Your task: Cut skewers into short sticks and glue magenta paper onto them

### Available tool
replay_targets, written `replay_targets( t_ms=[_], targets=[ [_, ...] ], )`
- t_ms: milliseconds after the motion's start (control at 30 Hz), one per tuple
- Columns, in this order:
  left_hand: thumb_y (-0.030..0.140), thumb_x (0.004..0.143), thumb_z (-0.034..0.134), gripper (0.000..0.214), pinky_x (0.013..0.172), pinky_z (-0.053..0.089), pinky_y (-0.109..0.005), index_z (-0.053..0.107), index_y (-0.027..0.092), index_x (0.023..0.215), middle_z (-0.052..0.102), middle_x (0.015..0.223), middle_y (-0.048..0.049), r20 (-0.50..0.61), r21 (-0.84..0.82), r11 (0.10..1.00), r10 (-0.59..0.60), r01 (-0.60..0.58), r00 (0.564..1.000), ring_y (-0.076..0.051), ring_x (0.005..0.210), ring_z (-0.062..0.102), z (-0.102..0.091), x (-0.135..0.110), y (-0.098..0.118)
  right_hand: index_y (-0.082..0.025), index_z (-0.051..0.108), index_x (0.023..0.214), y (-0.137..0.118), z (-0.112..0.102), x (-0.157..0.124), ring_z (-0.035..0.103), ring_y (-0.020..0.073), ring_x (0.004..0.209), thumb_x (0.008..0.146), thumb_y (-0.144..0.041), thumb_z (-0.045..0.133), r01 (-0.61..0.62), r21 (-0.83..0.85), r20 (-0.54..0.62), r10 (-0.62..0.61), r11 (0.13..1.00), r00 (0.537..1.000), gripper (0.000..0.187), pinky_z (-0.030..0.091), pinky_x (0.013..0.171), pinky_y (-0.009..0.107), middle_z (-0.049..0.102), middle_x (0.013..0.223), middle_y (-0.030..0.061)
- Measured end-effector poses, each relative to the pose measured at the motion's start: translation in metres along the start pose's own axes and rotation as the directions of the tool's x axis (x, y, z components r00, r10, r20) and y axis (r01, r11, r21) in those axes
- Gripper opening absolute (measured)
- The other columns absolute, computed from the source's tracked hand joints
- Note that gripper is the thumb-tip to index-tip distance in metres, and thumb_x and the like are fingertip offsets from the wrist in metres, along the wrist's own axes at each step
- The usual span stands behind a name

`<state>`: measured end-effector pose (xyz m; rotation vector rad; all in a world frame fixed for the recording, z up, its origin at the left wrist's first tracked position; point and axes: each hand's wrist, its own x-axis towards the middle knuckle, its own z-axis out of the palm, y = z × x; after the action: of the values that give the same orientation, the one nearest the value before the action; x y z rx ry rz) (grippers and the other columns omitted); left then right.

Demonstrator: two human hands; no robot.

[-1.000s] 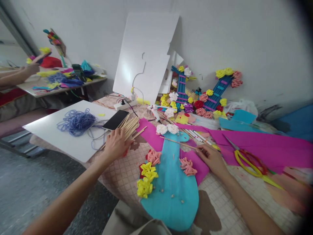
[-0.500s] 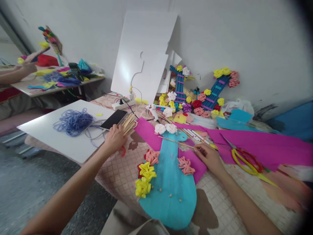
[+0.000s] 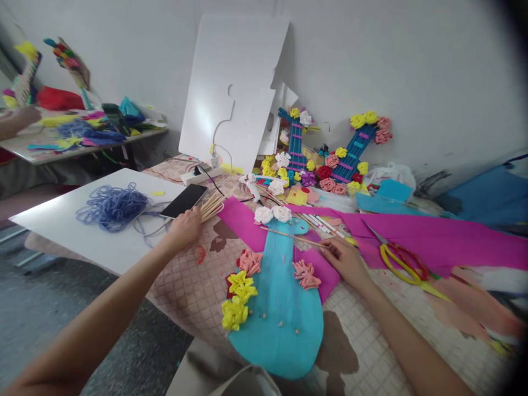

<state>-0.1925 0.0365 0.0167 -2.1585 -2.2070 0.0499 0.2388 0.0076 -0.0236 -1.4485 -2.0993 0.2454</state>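
Since the frame one second back, the left hand [image 3: 186, 226] has shifted toward the smartphone [image 3: 183, 201], and the bundle of wooden sticks [image 3: 213, 206] sits closer to it; the view has also swung.

Largest first, we find a cloth-covered surface [image 3: 181, 286] bearing a magenta paper sheet [image 3: 433, 239] along its right side. At the near edge lies the turquoise guitar cutout [image 3: 276, 346], neck pointing away. Paper flowers are in place: white flowers [image 3: 281, 213] at the head, pink flowers [image 3: 307, 275] on both sides of the waist, yellow flowers [image 3: 235, 312] on the left edge. Two dark-blue guitar necks [image 3: 355, 151] behind carry purple cross strips [image 3: 296, 163]; we record none on the turquoise neck. By that comparison we judge the flower trimming well advanced and the neck unfinished; anything further outstanding we cannot settle.

Yellow-handled scissors [image 3: 406, 261] lie partly on the magenta sheet. The left hand covers the near end of the bundle; with fingertips hidden, we cannot tell whether it grips. The right hand [image 3: 346, 261] pinches one end of a thin stick [image 3: 284, 235] spanning the neck below the white flowers; contact is unconfirmed.

Smallest, four studs [image 3: 281, 324] line the cutout's lower body.
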Motion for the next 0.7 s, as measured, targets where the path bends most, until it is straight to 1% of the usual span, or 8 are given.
replay_targets(
  t_ms=[100,233,367,433,500,567,633,700],
  targets=[
    [0.018,0.083,0.039,0.034,0.075,0.046,-0.037,0.045,0.003,0.114,0.062,0.101,-0.021,0.03,-0.031,0.999,-0.024,0.025,0.999,-0.032,0.093,0.063,-0.006,-0.011,-0.004,-0.021,0.063,0.093,0.001,0.0,0.0,0.059,0.0212,0.077,0.086,-0.033,0.052,-0.004,0.01,0.005,0.004,1.0,1.0,0.018,0.046,0.069,0.034,0.065,0.086,0.0052],
    [0.02,0.08,0.043,0.029,0.07,0.043,-0.032,0.047,0.007,0.106,0.061,0.099,-0.0175,0.152,-0.108,0.994,0.006,0.011,0.988,-0.028,0.087,0.062,-0.017,-0.022,-0.016,-0.021,0.064,0.094,0.0,0.0,0.0,0.058,0.0212,0.078,0.086,-0.032,0.052,-0.009,0.017,0.016,0.008,1.0,1.0,0.017,0.045,0.069,0.033,0.065,0.086,0.0054],
    [0.02,0.075,0.048,0.022,0.066,0.039,-0.025,0.049,0.013,0.096,0.062,0.093,-0.0085,0.234,-0.186,0.982,0.085,-0.041,0.969,-0.021,0.083,0.059,-0.022,-0.026,-0.038,-0.021,0.063,0.093,-0.001,-0.001,0.001,0.058,0.0213,0.081,0.087,-0.031,0.052,0.001,0.006,0.019,-0.001,1.0,1.0,0.017,0.045,0.072,0.034,0.064,0.087,0.0057],
    [0.023,0.075,0.049,0.022,0.062,0.038,-0.022,0.049,0.016,0.096,0.061,0.083,-0.0018,0.278,-0.304,0.952,0.132,-0.043,0.951,-0.017,0.075,0.057,-0.022,-0.029,-0.05,-0.021,0.063,0.093,-0.002,-0.001,0.001,0.058,0.0213,0.08,0.087,-0.031,0.052,0.002,0.0,0.022,-0.002,1.0,1.0,0.017,0.045,0.071,0.034,0.064,0.086,0.0055],
    [0.029,0.076,0.051,0.024,0.059,0.037,-0.02,0.051,0.018,0.098,0.058,0.072,0.0039,0.34,-0.541,0.841,0.206,0.012,0.918,-0.014,0.067,0.053,-0.022,-0.034,-0.059,-0.021,0.063,0.094,-0.002,-0.001,0.002,0.058,0.0213,0.079,0.087,-0.031,0.052,0.003,0.001,0.025,-0.003,1.0,1.0,0.017,0.045,0.071,0.034,0.064,0.086,0.0055],
    [0.035,0.075,0.056,0.028,0.057,0.037,-0.019,0.054,0.02,0.1,0.056,0.069,0.0064,0.388,-0.758,0.639,0.282,0.129,0.878,-0.011,0.061,0.049,-0.022,-0.041,-0.062,-0.02,0.063,0.093,-0.002,-0.001,0.002,0.058,0.0215,0.08,0.087,-0.031,0.051,0.007,0.002,0.027,-0.007,1.0,1.0,0.017,0.044,0.072,0.034,0.064,0.086,0.0056],
    [0.037,0.074,0.06,0.027,0.056,0.036,-0.018,0.058,0.022,0.095,0.057,0.068,0.0064,0.428,-0.86,0.431,0.313,0.275,0.848,-0.01,0.059,0.046,-0.023,-0.05,-0.062,-0.02,0.063,0.093,-0.003,-0.002,0.002,0.058,0.0219,0.082,0.087,-0.031,0.051,0.016,0.001,0.024,-0.016,1.0,1.0,0.017,0.044,0.073,0.034,0.064,0.087,0.0059],
    [0.037,0.073,0.064,0.021,0.055,0.033,-0.018,0.06,0.021,0.085,0.057,0.067,0.0053,0.471,-0.879,0.24,0.294,0.413,0.832,-0.008,0.057,0.045,-0.023,-0.063,-0.061,-0.02,0.063,0.093,-0.003,-0.003,0.002,0.058,0.0223,0.084,0.087,-0.031,0.051,0.025,0.001,0.021,-0.025,1.0,0.999,0.017,0.044,0.074,0.034,0.064,0.088,0.006]
  ],
)
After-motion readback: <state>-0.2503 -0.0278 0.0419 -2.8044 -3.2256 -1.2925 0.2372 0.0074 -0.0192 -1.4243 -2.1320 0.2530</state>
